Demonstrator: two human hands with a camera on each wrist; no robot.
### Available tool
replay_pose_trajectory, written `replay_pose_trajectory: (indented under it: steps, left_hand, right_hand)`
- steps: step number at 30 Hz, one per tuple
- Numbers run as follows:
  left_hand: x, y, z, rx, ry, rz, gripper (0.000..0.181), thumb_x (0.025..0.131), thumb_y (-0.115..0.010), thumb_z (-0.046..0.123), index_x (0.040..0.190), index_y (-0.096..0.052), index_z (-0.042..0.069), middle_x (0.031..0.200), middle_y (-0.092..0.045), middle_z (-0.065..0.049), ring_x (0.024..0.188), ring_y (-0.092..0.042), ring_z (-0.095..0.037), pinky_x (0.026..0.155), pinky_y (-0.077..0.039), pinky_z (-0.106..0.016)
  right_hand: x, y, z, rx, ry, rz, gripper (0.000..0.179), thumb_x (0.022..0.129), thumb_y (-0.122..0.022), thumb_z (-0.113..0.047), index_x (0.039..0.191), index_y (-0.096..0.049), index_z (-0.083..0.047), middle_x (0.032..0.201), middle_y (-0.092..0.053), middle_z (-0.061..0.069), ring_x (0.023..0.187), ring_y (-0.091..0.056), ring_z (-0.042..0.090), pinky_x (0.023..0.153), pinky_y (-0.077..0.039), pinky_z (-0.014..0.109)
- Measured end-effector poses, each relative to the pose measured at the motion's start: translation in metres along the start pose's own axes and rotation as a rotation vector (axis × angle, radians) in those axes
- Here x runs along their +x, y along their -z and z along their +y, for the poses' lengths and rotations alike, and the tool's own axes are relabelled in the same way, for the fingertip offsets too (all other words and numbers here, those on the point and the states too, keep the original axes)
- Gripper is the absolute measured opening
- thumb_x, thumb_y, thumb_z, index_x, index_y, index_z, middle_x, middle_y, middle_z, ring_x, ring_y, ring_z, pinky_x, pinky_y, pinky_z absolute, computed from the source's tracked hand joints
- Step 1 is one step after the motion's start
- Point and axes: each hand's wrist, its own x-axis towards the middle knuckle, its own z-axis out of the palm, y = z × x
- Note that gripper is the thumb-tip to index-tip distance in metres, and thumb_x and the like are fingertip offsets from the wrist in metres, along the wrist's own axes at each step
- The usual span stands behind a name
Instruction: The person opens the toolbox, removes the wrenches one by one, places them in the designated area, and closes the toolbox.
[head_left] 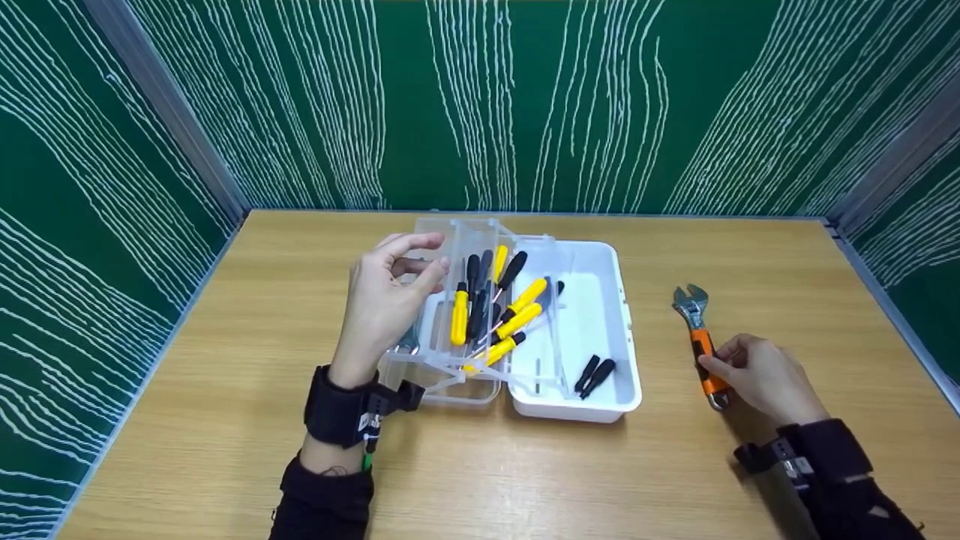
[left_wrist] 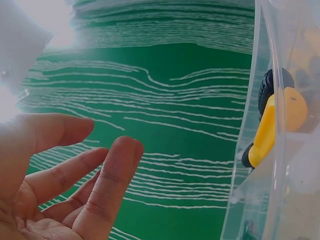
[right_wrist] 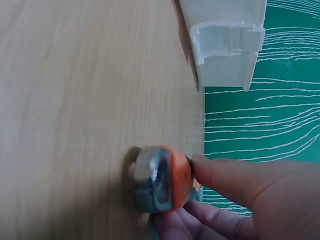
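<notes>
One thumb and the fingers of the right hand [head_left: 772, 375] pinch the orange-and-black handle of an adjustable wrench [head_left: 699, 341]; we cannot tell whether it rests on the table [head_left: 225, 337] or hangs just above it. The left hand [head_left: 382, 292] grips nothing that we can see: its fingers are loosely bent and parted from the thumb, close beside the clear tray [head_left: 472, 236], and the left wrist view shows a gap between the fingertips and the tray wall.

We judge that the step in hand is taking hold of the wrench, and that the next move calls for a firm pinch on the handle, with the metal head held clear of other things. The wrench is right of the white box [head_left: 596, 307], well apart from it, head toward the far side.

Counting outward, we find one wrench, one white box and one clear tray. We make out five yellow-handled screwdrivers [head_left: 459, 319] in or about the tray; the black-handled screwdrivers [head_left: 512, 270] there overlap too much for us to count. Two small black handles [head_left: 598, 379] lie together at the box's near right corner. Beyond, we see green panels [head_left: 697, 90] on three sides.
</notes>
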Motion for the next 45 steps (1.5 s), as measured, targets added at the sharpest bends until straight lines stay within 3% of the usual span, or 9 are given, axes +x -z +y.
replay_pose_trajectory:
  steps: [14, 22, 28, 37, 42, 45]
  left_hand:
    - [0.001, 0.002, -0.003, -0.02, 0.023, -0.01, 0.031, 0.098, -0.078, 0.008, 0.129, -0.076, 0.006, 0.128, -0.073, -0.013, 0.098, -0.077, -0.031, 0.077, -0.068, -0.028]
    - [0.002, 0.004, -0.003, -0.011, 0.016, -0.02, 0.031, 0.098, -0.078, 0.008, 0.129, -0.075, 0.005, 0.124, -0.075, -0.018, 0.097, -0.077, -0.028, 0.077, -0.067, -0.027]
    - [0.002, 0.006, -0.003, -0.006, 0.012, -0.028, 0.031, 0.099, -0.078, 0.009, 0.129, -0.075, 0.004, 0.119, -0.077, -0.014, 0.098, -0.077, -0.034, 0.076, -0.067, -0.026]
    - [0.001, 0.006, -0.003, -0.004, 0.015, -0.041, 0.028, 0.099, -0.077, 0.01, 0.126, -0.076, 0.004, 0.115, -0.077, -0.014, 0.097, -0.076, -0.037, 0.076, -0.067, -0.026]
    - [0.001, 0.006, -0.002, 0.001, 0.013, -0.049, 0.026, 0.099, -0.078, 0.01, 0.124, -0.077, 0.005, 0.112, -0.077, -0.013, 0.096, -0.076, -0.037, 0.075, -0.067, -0.027]
    - [0.001, 0.008, -0.001, 0.006, 0.007, -0.046, 0.025, 0.099, -0.078, 0.01, 0.123, -0.078, 0.005, 0.11, -0.078, -0.012, 0.095, -0.077, -0.035, 0.075, -0.067, -0.027]
  right_hand:
    - [0.002, -0.003, 0.003, 0.076, -0.037, -0.035, 0.037, 0.106, -0.069, -0.032, 0.116, -0.064, 0.004, 0.098, -0.071, 0.02, 0.077, -0.064, 0.023, 0.059, -0.053, 0.027]
    - [-0.001, -0.003, 0.0, 0.082, 0.0, -0.031, 0.042, 0.105, -0.069, -0.037, 0.116, -0.064, 0.003, 0.093, -0.069, 0.014, 0.076, -0.062, 0.022, 0.057, -0.05, 0.026]
    - [-0.002, 0.0, -0.006, 0.099, -0.01, -0.029, 0.049, 0.107, -0.066, -0.041, 0.125, -0.061, 0.004, 0.103, -0.07, 0.022, 0.081, -0.062, 0.024, 0.058, -0.05, 0.026]
    - [-0.005, 0.01, -0.033, 0.115, 0.075, 0.047, 0.052, 0.109, -0.061, -0.046, 0.128, -0.063, 0.002, 0.121, -0.069, 0.027, 0.105, -0.065, 0.038, 0.079, -0.055, 0.034]
    - [-0.006, 0.017, -0.054, 0.152, 0.112, 0.073, 0.052, 0.109, -0.06, -0.049, 0.13, -0.063, -0.001, 0.125, -0.068, 0.026, 0.108, -0.064, 0.036, 0.078, -0.057, 0.029]
    - [-0.009, 0.022, -0.069, 0.181, 0.163, 0.104, 0.056, 0.108, -0.059, -0.052, 0.134, -0.064, -0.002, 0.13, -0.069, 0.026, 0.115, -0.065, 0.041, 0.085, -0.062, 0.04]
